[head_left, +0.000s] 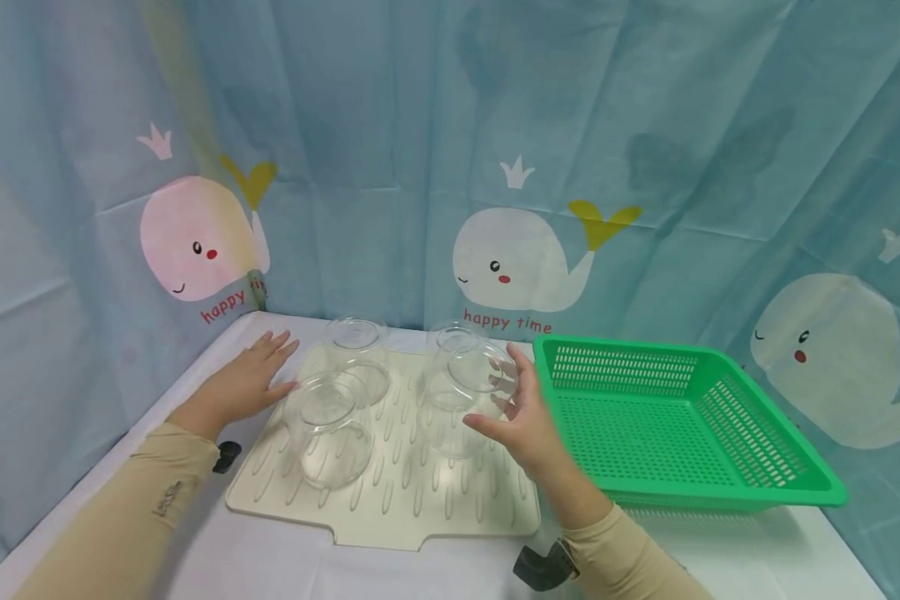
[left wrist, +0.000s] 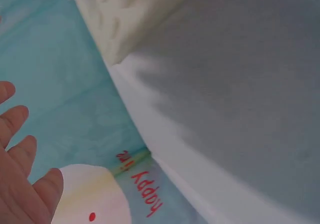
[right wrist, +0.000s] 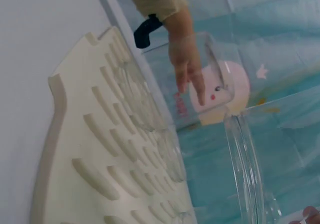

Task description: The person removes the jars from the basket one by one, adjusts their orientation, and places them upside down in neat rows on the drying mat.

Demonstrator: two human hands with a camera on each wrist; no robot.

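Observation:
Several clear cups stand on a cream ridged drying mat [head_left: 390, 517], among them a front-left cup [head_left: 328, 429] and a back-left cup [head_left: 356, 335]. My right hand [head_left: 528, 421] curves its thumb and fingers around a clear cup [head_left: 483, 367] at the mat's right side. Seen from the right wrist, this cup's thick ringed edge [right wrist: 245, 169] crosses the lower right, with fingertips [right wrist: 311, 215] in the corner. My left hand [head_left: 243, 379] hovers with spread fingers left of the front-left cup, holding nothing; its fingers [left wrist: 22, 156] also show at the left wrist view's edge.
A green perforated plastic basket [head_left: 750, 492] sits right of the mat, close to my right forearm. White cloth [head_left: 270, 558] covers the table. Behind it hangs a blue curtain [head_left: 390, 167] printed with whales.

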